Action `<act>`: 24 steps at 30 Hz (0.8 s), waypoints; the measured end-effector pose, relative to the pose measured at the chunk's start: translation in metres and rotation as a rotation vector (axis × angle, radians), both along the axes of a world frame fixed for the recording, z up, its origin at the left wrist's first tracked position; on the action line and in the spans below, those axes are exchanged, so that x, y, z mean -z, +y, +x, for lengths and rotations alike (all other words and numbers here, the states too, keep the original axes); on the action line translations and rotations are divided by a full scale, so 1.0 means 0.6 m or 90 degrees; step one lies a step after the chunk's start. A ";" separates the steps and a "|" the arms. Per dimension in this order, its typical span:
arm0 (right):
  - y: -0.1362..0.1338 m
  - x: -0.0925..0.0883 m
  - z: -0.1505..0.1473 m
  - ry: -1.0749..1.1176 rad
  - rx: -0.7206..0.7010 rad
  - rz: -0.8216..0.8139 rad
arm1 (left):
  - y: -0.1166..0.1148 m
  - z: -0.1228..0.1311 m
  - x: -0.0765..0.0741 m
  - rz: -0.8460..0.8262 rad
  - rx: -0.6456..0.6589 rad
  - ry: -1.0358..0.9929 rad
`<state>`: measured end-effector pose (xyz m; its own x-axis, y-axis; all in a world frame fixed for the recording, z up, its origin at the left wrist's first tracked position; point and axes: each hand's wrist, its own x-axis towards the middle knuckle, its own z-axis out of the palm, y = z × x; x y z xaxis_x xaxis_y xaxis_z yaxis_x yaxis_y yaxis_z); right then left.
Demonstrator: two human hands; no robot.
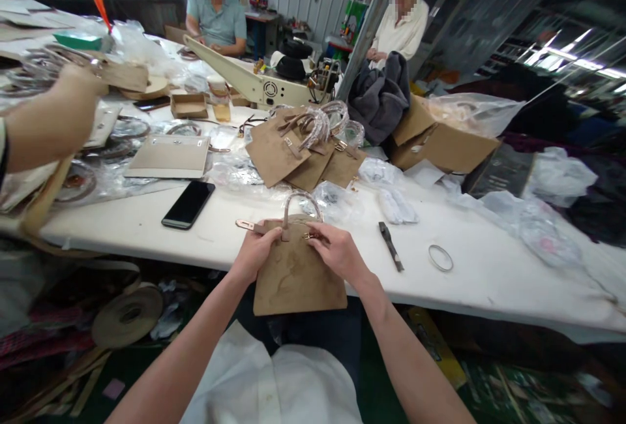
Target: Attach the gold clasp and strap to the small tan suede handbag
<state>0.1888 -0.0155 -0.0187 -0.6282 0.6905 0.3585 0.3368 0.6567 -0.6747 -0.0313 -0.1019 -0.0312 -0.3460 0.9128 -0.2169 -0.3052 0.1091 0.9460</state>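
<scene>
A brown bag panel (300,280) with a wrapped handle (304,196) at its top is tilted over my lap, against the table edge. My left hand (258,251) is closed on its upper left edge, thumb on the front beside the handle's base. A short strap with a metal plate (248,225) sticks out leftward above that hand. At the panel's upper right, my right hand (340,251) is closed, its fingertips pinching a small metal buckle (309,236). The fingers behind the panel are hidden.
A phone (188,205) lies left of the panel. Rightward are a dark flat tool (390,246) and a metal ring (441,258). Stacked bag panels (278,150) lie ahead. A co-worker's hand (73,104) reaches in at left; two people (215,13) are beyond the table.
</scene>
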 end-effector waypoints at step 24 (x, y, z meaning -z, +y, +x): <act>0.001 -0.016 -0.026 -0.102 -0.017 0.036 | -0.004 -0.002 0.012 0.023 -0.046 0.129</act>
<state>0.1733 -0.0148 -0.0093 -0.6985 0.6542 0.2900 0.4194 0.7026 -0.5749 -0.0322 -0.1042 -0.0384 -0.4438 0.8901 -0.1042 -0.1142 0.0592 0.9917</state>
